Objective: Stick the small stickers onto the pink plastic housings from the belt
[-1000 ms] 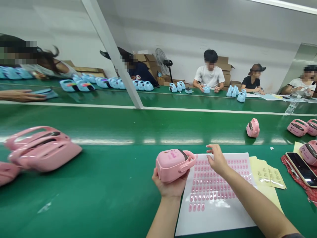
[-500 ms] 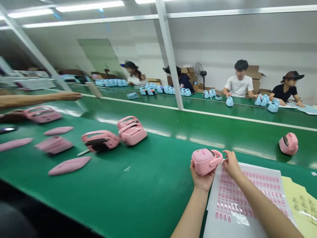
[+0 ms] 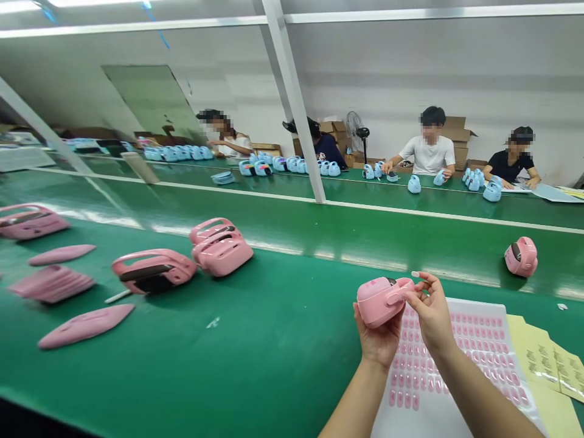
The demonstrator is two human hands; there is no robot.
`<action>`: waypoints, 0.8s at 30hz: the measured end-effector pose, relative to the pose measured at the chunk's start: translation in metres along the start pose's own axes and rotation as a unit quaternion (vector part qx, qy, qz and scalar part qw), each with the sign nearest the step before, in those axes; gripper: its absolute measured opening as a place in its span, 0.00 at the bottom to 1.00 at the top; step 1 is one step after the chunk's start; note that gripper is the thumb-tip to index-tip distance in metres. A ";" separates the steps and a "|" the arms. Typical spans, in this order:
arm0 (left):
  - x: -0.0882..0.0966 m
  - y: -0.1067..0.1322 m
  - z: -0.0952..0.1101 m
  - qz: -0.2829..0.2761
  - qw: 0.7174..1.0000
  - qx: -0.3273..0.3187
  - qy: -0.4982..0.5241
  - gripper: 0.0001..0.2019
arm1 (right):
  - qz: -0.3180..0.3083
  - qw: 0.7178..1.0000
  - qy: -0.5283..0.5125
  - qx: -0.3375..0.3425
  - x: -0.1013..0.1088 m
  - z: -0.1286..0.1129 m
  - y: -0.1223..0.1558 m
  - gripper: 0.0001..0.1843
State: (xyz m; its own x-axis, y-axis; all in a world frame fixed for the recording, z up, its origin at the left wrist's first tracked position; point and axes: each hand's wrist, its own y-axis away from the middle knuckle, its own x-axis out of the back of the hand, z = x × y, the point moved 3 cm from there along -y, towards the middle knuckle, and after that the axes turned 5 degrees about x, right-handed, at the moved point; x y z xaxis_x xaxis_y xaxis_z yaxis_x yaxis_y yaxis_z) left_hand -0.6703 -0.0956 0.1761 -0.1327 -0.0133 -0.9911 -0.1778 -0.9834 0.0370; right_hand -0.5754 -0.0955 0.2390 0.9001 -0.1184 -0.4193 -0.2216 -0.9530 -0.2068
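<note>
Two hands at lower right of the frame: left hand [image 3: 378, 337] grasps a pink case [image 3: 381, 299] above the sticker sheet [image 3: 460, 359]; right hand [image 3: 431, 310] pinches a small sticker [image 3: 415, 274] beside its handle.

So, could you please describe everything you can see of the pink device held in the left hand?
The pink device is a small, rounded case of glossy plastic with a loop handle on its right side and a dark panel at its top rear. The left hand cups it from below, lifted above the white sticker sheet. The right hand touches the handle, its fingers pinching a small pale piece just above it.
</note>
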 end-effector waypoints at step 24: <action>-0.003 0.005 -0.009 0.016 1.000 0.005 0.013 0.29 | -0.031 0.993 0.099 0.061 -0.006 -0.006 0.007 0.20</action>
State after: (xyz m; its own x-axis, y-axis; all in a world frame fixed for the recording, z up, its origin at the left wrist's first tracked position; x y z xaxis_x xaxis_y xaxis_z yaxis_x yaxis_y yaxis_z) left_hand -0.6620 -0.1023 0.1781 -0.1139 -0.0490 -0.9923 -0.1836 -0.9805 0.0695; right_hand -0.5807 -0.1035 0.2452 0.9665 -0.1252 -0.2239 -0.1973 -0.9205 -0.3372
